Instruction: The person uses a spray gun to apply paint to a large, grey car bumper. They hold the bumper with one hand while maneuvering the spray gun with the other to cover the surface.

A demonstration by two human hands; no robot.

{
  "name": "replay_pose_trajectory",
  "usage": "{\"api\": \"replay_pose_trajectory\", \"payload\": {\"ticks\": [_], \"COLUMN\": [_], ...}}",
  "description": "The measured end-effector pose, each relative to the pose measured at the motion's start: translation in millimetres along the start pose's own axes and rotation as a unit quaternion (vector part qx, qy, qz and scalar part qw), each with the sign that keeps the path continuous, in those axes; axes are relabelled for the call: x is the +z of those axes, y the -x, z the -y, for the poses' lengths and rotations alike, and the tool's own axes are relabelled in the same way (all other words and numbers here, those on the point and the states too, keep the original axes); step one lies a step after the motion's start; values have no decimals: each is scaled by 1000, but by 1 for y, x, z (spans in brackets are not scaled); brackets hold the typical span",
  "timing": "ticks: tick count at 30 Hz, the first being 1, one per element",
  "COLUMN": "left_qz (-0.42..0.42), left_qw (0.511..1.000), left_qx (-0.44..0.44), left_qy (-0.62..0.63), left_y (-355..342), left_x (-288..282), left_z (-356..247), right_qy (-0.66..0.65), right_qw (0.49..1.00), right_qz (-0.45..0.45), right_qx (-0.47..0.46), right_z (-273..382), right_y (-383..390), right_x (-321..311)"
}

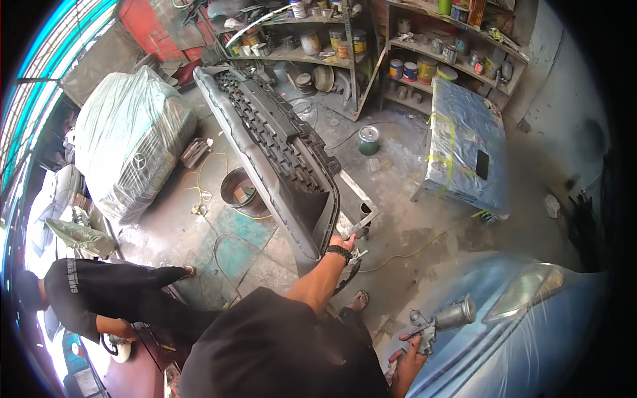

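While left hand [343, 243] grips bumper [279, 142], bucket [240, 190] stands beside.

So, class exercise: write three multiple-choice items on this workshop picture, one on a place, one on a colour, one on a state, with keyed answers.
1. Where is the left hand?
A on the near end of the grey bumper
B on the shelves
C on the can

2. What colour is the can on the floor?
A red
B green
C white

3. What does the right hand hold?
A nothing
B a rag
C a metal spray gun

Answers: A, it grips the bumper's end; B, its side is green; C, fingers wrap the gun's handle.
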State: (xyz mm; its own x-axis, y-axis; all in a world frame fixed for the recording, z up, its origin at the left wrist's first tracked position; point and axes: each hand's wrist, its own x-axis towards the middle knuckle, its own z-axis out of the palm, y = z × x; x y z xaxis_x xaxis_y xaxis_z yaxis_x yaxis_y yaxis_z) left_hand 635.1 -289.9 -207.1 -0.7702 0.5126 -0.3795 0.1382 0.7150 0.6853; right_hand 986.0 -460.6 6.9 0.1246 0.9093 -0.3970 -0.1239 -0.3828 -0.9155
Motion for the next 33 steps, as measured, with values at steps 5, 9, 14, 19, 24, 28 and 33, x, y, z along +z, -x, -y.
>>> {"api": "replay_pose_trajectory", "payload": {"ticks": [5,9,14,19,24,28,33], "left_qz": [-39,-37,-52,-26,-59,-71,-10], "left_qw": [502,478,560,546,516,530,563], "left_qx": [-358,-370,-418,-380,-459,-474,-442], "left_qy": [786,796,713,746,721,700,698], "left_y": [-7,-9,-24,-31,-13,-12,-18], "left_x": [-12,-25,-46,-50,-59,-66,-71], "left_z": [-9,16,50,100,47,48,81], "right_qy": [21,64,72,85,118,143,144], "right_qw": [997,994,991,983,977,969,965], "right_qz": [61,66,103,139,155,183,202], "right_qx": [30,58,52,88,89,84,80], "right_z": [26,54,57,80,86,96,106], "right_y": [-33,-53,-89,-103,-114,-122,-132], "right_x": [-4,3,14,35,39,42,51]}}
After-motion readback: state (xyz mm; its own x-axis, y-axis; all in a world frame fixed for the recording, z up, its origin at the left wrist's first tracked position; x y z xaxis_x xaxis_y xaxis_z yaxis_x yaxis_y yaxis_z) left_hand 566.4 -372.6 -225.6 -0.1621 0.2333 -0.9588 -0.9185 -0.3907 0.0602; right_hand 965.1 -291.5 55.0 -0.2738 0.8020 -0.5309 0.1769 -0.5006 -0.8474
